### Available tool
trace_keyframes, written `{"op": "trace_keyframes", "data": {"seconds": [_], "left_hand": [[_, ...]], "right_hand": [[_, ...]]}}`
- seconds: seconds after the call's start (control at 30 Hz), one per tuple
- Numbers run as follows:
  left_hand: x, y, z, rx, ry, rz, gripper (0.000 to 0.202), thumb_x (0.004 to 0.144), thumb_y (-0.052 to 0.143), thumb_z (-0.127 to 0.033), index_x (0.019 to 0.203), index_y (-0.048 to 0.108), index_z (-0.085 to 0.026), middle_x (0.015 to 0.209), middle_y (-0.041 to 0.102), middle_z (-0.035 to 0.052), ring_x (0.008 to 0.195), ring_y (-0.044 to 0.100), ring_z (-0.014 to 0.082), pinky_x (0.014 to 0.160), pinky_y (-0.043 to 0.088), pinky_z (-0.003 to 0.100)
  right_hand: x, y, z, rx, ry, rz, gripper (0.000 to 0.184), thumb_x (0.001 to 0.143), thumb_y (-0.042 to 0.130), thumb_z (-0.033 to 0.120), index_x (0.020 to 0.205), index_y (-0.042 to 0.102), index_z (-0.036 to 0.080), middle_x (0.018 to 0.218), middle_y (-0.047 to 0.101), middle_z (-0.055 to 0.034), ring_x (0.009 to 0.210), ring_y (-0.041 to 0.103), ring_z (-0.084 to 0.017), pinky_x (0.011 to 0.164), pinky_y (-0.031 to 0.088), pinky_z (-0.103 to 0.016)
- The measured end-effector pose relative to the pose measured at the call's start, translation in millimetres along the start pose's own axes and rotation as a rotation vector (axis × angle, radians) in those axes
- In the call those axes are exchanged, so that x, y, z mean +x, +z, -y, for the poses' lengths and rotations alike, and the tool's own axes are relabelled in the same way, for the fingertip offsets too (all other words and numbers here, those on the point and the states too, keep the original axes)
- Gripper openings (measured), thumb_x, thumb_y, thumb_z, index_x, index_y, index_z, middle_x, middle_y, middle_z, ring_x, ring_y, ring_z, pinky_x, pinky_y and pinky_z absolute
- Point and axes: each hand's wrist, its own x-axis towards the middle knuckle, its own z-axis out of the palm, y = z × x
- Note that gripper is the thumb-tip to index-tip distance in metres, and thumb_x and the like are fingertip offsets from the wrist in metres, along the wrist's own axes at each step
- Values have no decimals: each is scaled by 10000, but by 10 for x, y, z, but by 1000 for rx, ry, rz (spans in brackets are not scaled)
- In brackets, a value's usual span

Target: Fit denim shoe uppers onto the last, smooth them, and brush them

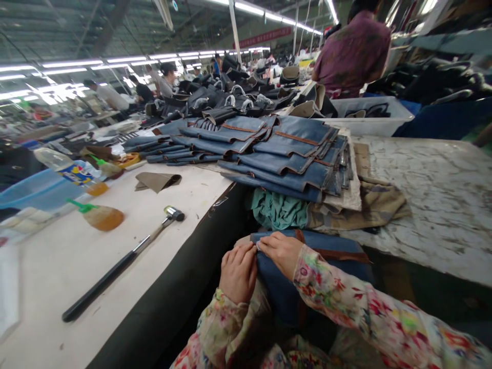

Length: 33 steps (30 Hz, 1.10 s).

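A blue bag panel with brown strips (330,241) lies across my lap, below the table's edge. My left hand (239,271) is closed on its upper left corner, fingers curled over the edge. Right beside it, my right hand (280,251) presses its fingertips together on the same corner, the two hands almost touching. What lies under the fingertips is hidden. A hammer with a black handle (121,264) rests on the pale tabletop to the left, apart from both hands.
Stacked blue panels (284,148) sit ahead, above a green cloth (279,209). Glue bottles (102,217), a drink bottle (73,171) and a folded brown piece (157,181) lie left. A white bin (369,115) stands behind, near a person in a purple shirt (351,51).
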Motion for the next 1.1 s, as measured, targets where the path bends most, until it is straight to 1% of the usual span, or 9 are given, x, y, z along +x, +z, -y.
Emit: {"op": "trace_keyframes", "data": {"seconds": [0.13, 0.33, 0.47, 0.57, 0.63, 0.73, 0.83, 0.97, 1.1], "left_hand": [[12, -15, -42, 58, 41, 31, 270, 849, 410, -243, 1077, 556, -239, 1122, 579, 35, 1024, 504, 192, 837, 358, 357], [74, -16, -162, 78, 87, 69, 291, 845, 421, -288, 1105, 545, -246, 1086, 584, 44, 1024, 494, 221, 879, 361, 408], [112, 96, -372, 11, 180, 98, 327, 838, 422, -251, 1139, 521, -172, 1108, 566, 69, 1058, 462, 223, 930, 372, 399], [147, 188, -566, -64, 214, 160, 353, 837, 408, -232, 1165, 496, -138, 1135, 550, 79, 1072, 449, 221, 948, 379, 395], [182, 222, -675, -113, 239, 196, 367, 838, 399, -232, 1185, 477, -140, 1153, 539, 74, 1083, 438, 221, 962, 369, 407], [240, 239, -771, -156, 264, 228, 370, 843, 382, -234, 1193, 466, -145, 1149, 538, 75, 1077, 439, 217, 948, 381, 407], [281, 260, -807, -153, 280, 241, 367, 845, 376, -229, 1191, 464, -144, 1140, 543, 72, 1054, 451, 212, 915, 401, 388], [308, 316, -849, -79, 341, 215, 349, 834, 399, -212, 1169, 477, -150, 1151, 545, 49, 1022, 464, 204, 891, 399, 358], [356, 330, -905, 10, 398, 240, 324, 812, 440, -191, 1130, 496, -163, 1127, 555, 36, 991, 474, 189, 841, 408, 336]], "right_hand": [[-224, -91, -74, -55, 23, 26, 272, 847, 424, 149, 1084, 554, 177, 1045, 571, -53, 885, 480, -191, 682, 470, -290], [-589, -268, -302, -156, 51, 52, 240, 808, 483, 159, 1017, 594, 197, 992, 595, -49, 848, 510, -194, 560, 470, -260], [-886, -290, -391, -102, 12, -53, 300, 851, 398, 149, 1111, 548, 165, 1051, 573, -82, 907, 504, -193, 687, 492, -303], [-1115, -267, -421, -14, 69, -150, 314, 872, 359, 159, 1135, 530, 144, 1085, 555, -97, 974, 488, -185, 794, 475, -321], [-1228, -267, -439, 7, 97, -165, 317, 874, 348, 156, 1132, 533, 140, 1095, 549, -99, 999, 479, -186, 834, 460, -332], [-1285, -294, -453, -4, 109, -136, 318, 868, 352, 164, 1122, 543, 155, 1082, 556, -99, 984, 490, -191, 813, 472, -337], [-1236, -314, -447, -27, 125, -111, 298, 852, 389, 163, 1097, 557, 163, 1042, 570, -92, 949, 507, -188, 780, 484, -327], [-1187, -320, -442, -47, 150, -82, 293, 838, 404, 152, 1085, 562, 152, 1029, 572, -89, 938, 512, -193, 768, 484, -327], [-1301, -375, -508, -46, 164, -27, 306, 853, 364, 158, 1083, 567, 153, 1034, 572, -91, 936, 514, -199, 768, 480, -327]]}}
